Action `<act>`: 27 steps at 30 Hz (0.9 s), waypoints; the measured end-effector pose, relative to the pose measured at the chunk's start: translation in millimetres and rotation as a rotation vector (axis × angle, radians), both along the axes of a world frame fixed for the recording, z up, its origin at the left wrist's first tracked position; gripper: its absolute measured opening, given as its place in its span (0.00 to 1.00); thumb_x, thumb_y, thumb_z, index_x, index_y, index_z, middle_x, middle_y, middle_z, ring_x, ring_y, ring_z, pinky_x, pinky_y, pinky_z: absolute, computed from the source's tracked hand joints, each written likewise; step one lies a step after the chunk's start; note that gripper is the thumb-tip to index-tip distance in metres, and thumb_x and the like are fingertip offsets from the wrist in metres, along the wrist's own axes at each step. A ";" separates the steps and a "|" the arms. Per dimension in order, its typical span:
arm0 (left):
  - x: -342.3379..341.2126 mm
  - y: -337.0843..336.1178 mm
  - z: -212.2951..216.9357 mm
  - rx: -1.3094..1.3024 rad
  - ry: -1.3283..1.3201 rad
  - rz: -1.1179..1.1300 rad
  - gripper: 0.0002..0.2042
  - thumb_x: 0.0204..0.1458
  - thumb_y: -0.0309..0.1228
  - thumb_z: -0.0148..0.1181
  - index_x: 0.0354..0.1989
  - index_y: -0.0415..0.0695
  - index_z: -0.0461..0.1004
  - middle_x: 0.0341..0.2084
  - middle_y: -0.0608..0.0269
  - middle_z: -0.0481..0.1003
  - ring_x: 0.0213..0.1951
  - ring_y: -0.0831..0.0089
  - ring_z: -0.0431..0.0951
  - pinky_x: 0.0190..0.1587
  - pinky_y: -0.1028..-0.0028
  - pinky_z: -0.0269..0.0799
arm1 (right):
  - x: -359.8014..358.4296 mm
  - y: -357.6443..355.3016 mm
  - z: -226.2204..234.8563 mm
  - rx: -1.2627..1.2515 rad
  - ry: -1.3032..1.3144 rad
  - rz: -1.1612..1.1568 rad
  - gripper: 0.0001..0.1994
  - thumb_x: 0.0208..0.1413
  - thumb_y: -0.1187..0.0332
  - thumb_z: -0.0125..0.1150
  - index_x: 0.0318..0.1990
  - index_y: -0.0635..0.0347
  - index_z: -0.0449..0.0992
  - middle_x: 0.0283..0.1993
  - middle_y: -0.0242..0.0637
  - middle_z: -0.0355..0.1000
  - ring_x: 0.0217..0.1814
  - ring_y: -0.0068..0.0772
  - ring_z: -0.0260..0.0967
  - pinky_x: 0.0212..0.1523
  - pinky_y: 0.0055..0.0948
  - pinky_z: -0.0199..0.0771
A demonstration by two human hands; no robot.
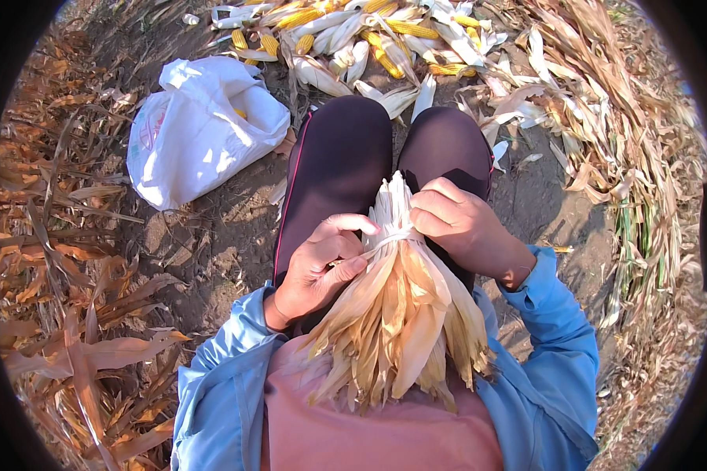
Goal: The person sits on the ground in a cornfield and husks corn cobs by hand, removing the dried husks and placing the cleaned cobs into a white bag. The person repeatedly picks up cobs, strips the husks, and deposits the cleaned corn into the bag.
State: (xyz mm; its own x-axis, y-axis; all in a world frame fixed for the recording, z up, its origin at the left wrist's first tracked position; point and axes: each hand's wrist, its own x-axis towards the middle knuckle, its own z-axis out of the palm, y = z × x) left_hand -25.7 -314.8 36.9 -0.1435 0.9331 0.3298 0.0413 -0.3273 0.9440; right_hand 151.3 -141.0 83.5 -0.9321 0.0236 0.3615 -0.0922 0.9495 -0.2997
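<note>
A bundle of dry corn husks (408, 302) rests upright against my lap and shirt, its pale narrow stem ends pointing away and its loose tan leaves fanning toward me. A pale husk strip (393, 238) is wrapped around the bundle's neck. At the left side of this neck, my left hand (326, 261) is closed, thumb and index finger at the strip's end. My right hand (465, 224) pinches at the neck's right side, fingers curled; what lies between its fingertips is mostly hidden.
A white woven sack (200, 137) lies left of my knees, something yellow showing in its mouth. Beyond my knees is a pile of yellow corn cobs (385, 59) and husks. Dry stalks (605, 102) heap along the right; dry leaves (78, 353) cover the left.
</note>
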 end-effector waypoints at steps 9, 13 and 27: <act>-0.7 30.4 23.5 -0.583 -0.782 -0.190 0.11 0.64 0.36 0.49 0.31 0.44 0.66 0.26 0.60 0.73 0.19 0.84 0.59 0.21 0.85 0.55 | -7.0 1.3 5.9 -0.231 0.076 -0.002 0.08 0.45 0.71 0.61 0.32 0.62 0.69 0.35 0.38 0.67 0.41 0.42 0.68 0.40 0.35 0.73; -3.1 36.1 21.6 -0.595 -0.756 -0.250 0.11 0.64 0.36 0.48 0.34 0.43 0.68 0.26 0.65 0.71 0.21 0.83 0.59 0.21 0.83 0.54 | -11.1 3.2 13.0 -0.228 -0.030 0.024 0.07 0.46 0.71 0.60 0.30 0.60 0.68 0.32 0.38 0.64 0.37 0.41 0.68 0.34 0.36 0.72; -0.9 37.8 21.9 -0.570 -0.918 -0.233 0.07 0.56 0.24 0.59 0.41 0.36 0.76 0.31 0.65 0.75 0.30 0.84 0.69 0.34 0.83 0.68 | -48.0 10.5 24.5 -0.314 0.049 0.185 0.04 0.43 0.76 0.60 0.26 0.59 0.70 0.31 0.35 0.64 0.36 0.37 0.64 0.33 0.31 0.66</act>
State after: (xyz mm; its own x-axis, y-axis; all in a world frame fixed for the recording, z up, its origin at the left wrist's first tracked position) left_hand -26.6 -277.0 58.8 0.0857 0.9504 -0.2989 -0.7581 0.2569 0.5994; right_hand 103.2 -130.5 108.0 -0.9126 -0.0267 0.4080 -0.2752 0.7781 -0.5647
